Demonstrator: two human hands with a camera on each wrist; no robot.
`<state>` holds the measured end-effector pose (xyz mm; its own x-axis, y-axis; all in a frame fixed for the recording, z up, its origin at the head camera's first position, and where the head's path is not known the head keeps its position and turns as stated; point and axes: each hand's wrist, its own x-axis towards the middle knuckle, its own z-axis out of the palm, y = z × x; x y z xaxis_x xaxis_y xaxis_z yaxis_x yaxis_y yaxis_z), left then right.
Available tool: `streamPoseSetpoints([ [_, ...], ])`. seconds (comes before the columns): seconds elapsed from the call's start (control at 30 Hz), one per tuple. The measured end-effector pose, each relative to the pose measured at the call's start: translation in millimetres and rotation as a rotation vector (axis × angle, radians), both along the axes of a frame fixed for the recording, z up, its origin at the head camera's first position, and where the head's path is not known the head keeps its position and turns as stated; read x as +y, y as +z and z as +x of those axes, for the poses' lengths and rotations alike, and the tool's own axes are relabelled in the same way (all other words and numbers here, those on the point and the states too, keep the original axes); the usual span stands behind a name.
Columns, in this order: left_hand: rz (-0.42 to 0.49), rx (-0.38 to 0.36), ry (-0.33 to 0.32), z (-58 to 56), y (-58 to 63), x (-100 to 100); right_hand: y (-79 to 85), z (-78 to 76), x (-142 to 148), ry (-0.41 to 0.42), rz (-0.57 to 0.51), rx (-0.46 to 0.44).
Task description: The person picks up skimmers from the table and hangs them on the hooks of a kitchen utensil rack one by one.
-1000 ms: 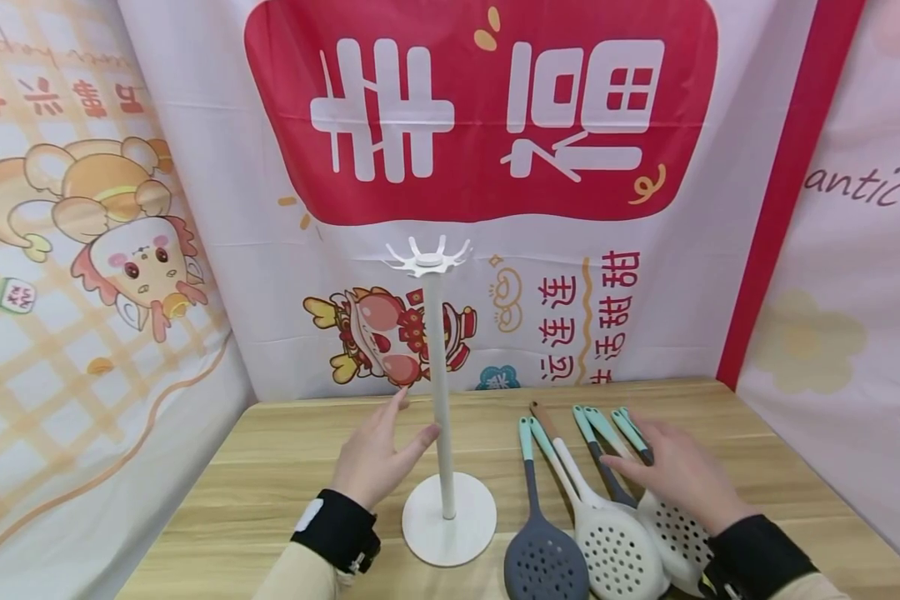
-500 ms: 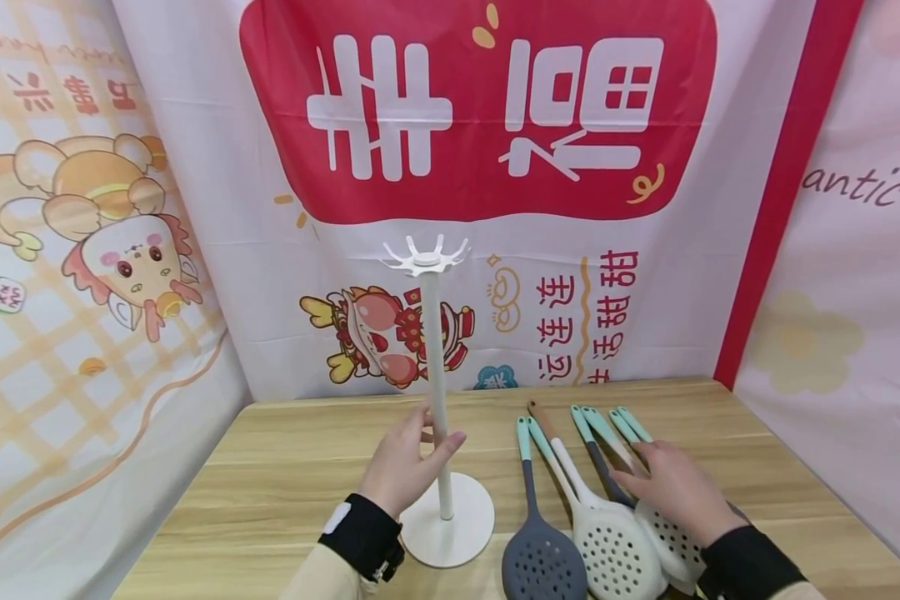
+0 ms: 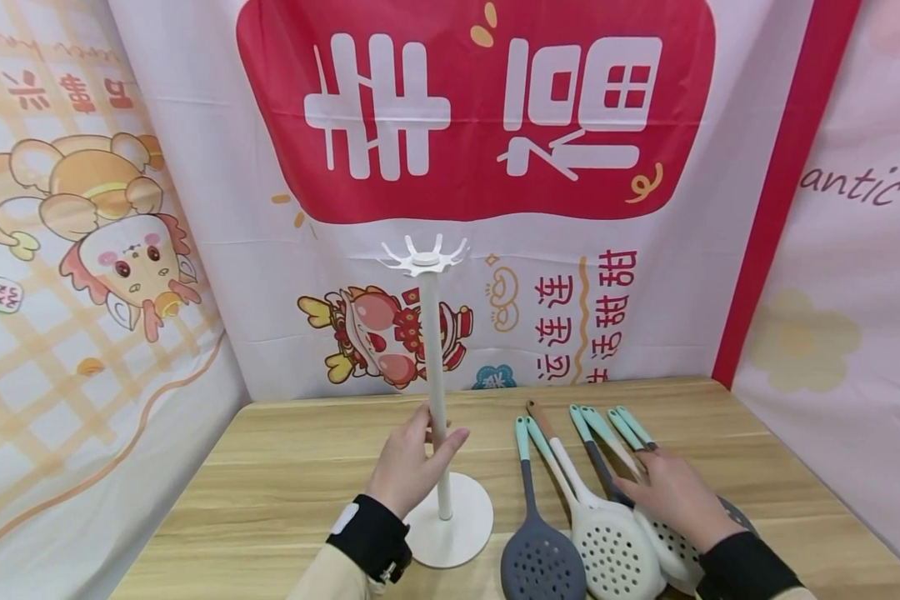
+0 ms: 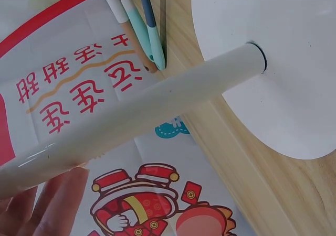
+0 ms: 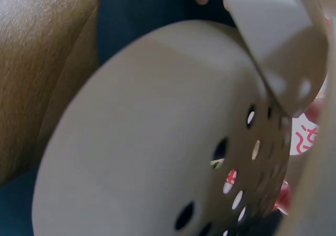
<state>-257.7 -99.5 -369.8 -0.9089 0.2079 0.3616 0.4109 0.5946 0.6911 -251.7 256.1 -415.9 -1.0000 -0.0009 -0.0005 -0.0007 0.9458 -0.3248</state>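
In the head view my left hand (image 3: 412, 467) grips the pole (image 3: 435, 367) of a white utensil stand, thumb in front and fingers behind. The left wrist view shows its fingers (image 4: 63, 194) against the pole (image 4: 142, 110), above the round base (image 4: 283, 89). My right hand (image 3: 678, 496) rests over several kitchen utensils, near their mint handles; its fingertips are hidden, so I cannot tell whether it grips one. Under it lies a white skimmer (image 3: 671, 542), close up in the right wrist view as a pierced disc (image 5: 152, 131). A dark head (image 3: 737, 515) shows beside the wrist.
To the left of that pile lie a grey skimmer (image 3: 543, 558) and a white skimmer (image 3: 618, 550). A brown handle (image 3: 540, 417) lies among the mint ones. A wooden table (image 3: 270, 467) bears everything. A printed cloth (image 3: 630, 292) hangs behind. The stand's top has several hooks (image 3: 423, 258).
My left hand has moved right onto the pole and put its fingers round it. My right hand has shifted slightly down on the utensils, showing more of the rightmost handles and the dark head.
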Motion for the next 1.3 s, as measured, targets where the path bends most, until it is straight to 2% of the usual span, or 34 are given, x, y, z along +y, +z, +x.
streamPoseSetpoints([
  [0.17, 0.013, 0.005, 0.012, -0.7, -2.0, 0, -0.9, -1.0, -1, 0.011, 0.007, -0.002],
  [0.4, -0.009, 0.052, 0.025, -1.4, -4.7, 2, 1.1, -2.9, -3, -0.029, 0.008, -0.042],
  [0.6, 0.001, 0.062, 0.043, -1.7, -5.3, 2, -2.3, -1.2, -1, -0.010, 0.017, 0.001],
  [0.87, 0.024, 0.072, 0.064, -5.4, -9.8, 0, 4.5, 0.1, -2, -0.076, 0.001, 0.004],
  [1.03, 0.040, 0.069, 0.071, -4.2, -9.8, -3, 18.2, 5.2, -8, -0.103, -0.039, 0.131],
  [1.3, 0.031, 0.057, 0.079, -3.7, -7.8, -2, 45.7, 17.5, -32, -0.062, -0.167, 0.396],
])
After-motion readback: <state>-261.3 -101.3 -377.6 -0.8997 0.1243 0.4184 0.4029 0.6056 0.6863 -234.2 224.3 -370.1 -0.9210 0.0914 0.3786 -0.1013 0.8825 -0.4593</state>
